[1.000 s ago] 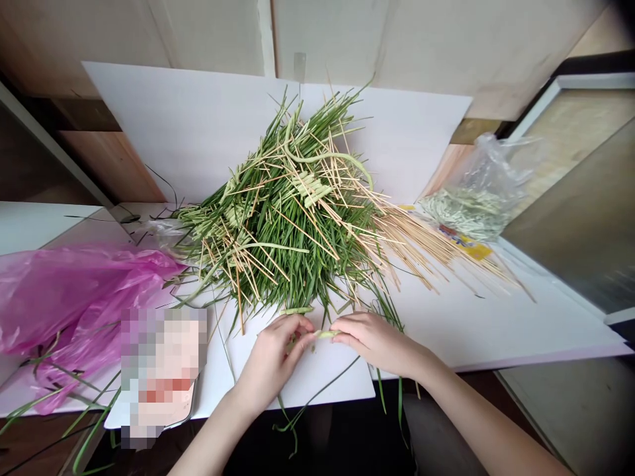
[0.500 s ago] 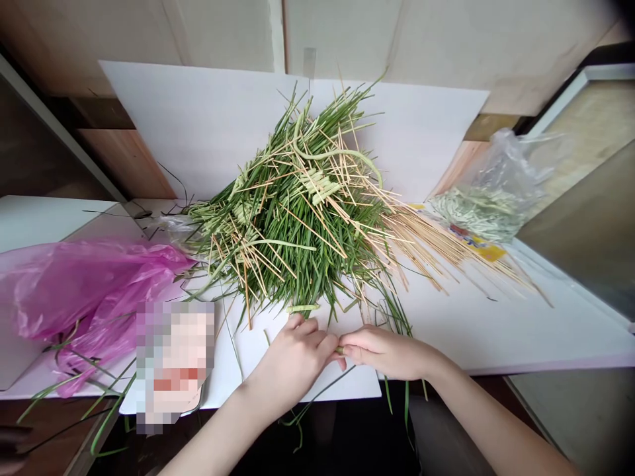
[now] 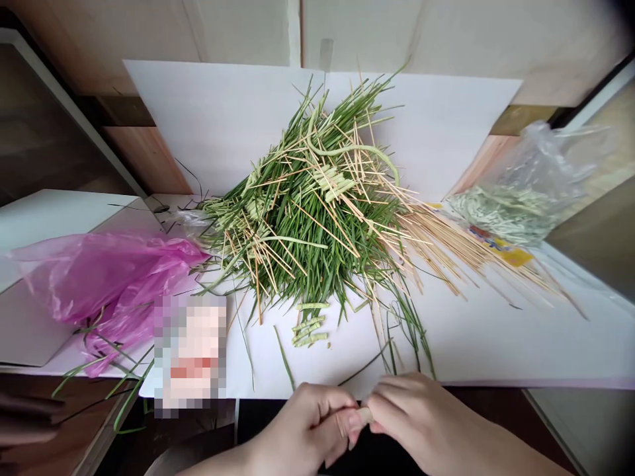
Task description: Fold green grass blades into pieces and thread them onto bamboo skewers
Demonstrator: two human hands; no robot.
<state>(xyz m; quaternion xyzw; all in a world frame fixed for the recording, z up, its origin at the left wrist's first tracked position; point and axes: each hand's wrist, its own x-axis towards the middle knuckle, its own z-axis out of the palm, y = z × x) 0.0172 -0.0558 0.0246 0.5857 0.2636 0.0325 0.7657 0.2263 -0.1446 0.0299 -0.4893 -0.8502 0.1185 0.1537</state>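
Over the table's front edge my left hand (image 3: 322, 423) and my right hand (image 3: 414, 413) meet, fingers pinched. Between the fingertips of both shows the pale green end of a long bean piece (image 3: 366, 415); most of it is hidden. Beyond the hands, several short long bean pieces (image 3: 308, 338) lie side by side on the white tabletop. Behind them rises a big heap of garlic chives (image 3: 302, 258), with wooden skewers (image 3: 441, 248) strewn across it and fanning out to the right. Skewered bean pieces (image 3: 330, 184) and a whole long bean (image 3: 354, 151) rest on top.
On the left a pink plastic bag (image 3: 129, 271) lies by a pixelated flat object (image 3: 191, 357). Loose chive leaves (image 3: 411, 330) hang near the front edge. A clear bag of pale green strips (image 3: 506, 205) stands at the right. White board (image 3: 198, 112) leans along the back.
Both hands have drawn back toward me, off the table's edge, with the bean piece between them. Several bean pieces the left hand covered now show. The camera view has shifted slightly.
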